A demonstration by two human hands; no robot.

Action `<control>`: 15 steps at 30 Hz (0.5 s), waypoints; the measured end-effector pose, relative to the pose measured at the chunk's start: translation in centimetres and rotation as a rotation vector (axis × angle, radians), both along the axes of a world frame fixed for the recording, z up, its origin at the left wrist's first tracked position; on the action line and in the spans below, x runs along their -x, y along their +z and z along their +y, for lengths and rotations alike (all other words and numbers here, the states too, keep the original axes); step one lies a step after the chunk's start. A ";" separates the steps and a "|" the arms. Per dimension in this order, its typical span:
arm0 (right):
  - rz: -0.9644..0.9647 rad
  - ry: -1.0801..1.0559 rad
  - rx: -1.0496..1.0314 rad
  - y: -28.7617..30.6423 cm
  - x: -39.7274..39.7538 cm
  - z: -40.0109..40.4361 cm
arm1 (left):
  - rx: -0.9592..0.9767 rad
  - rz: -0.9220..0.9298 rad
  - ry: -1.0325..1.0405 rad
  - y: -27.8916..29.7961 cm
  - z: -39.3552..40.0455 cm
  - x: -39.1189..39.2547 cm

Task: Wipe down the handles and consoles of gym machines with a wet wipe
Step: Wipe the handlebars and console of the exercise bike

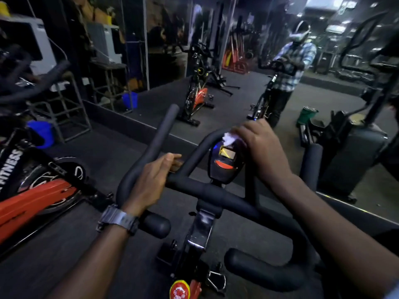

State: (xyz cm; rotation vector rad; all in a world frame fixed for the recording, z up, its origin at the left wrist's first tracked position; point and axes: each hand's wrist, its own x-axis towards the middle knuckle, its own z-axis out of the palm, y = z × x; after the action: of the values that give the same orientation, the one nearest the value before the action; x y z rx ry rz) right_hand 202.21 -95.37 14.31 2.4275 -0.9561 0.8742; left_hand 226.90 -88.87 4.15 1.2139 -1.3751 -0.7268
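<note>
Closest to us, our 2 forearms reach out over the padded handlebar of a spin bike, and the split of work looks deliberate: we judge 1 hand is there to brace while the other cleans. Our left hand, a watch on its wrist, rests on the left bend of the bar with its fingers curled loosely over the foam, steadying the frame so the small console does not wobble under pressure. Just beyond, our right hand arches over the top of that console, fingers bent and pinching a crumpled white wet wipe against its upper edge, just above the little screen. We cannot tell how firmly it presses. Farther off, a wall mirror throws back a second bike and a person in a checked shirt.
</note>
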 end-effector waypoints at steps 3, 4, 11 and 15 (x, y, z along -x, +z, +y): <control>0.187 0.189 -0.069 -3.7 -1.6 2.1 | 0.000 -0.008 -0.001 0.1 0.1 -0.1; 0.341 0.299 -0.032 -4.7 -1.2 3.3 | 0.001 -0.026 -0.008 0.0 0.2 -0.1; 0.008 0.143 0.081 -0.5 0.2 -0.5 | 0.012 -0.089 0.002 0.3 0.5 -0.1; 0.366 0.437 0.026 -4.7 0.5 2.7 | 0.005 -0.089 -0.011 0.2 0.6 -0.1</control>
State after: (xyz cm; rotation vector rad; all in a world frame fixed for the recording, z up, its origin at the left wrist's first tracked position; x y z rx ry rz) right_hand 201.70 -92.70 9.58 2.6897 -0.2852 0.5304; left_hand 227.02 -88.23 4.34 1.2489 -1.4562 -0.6836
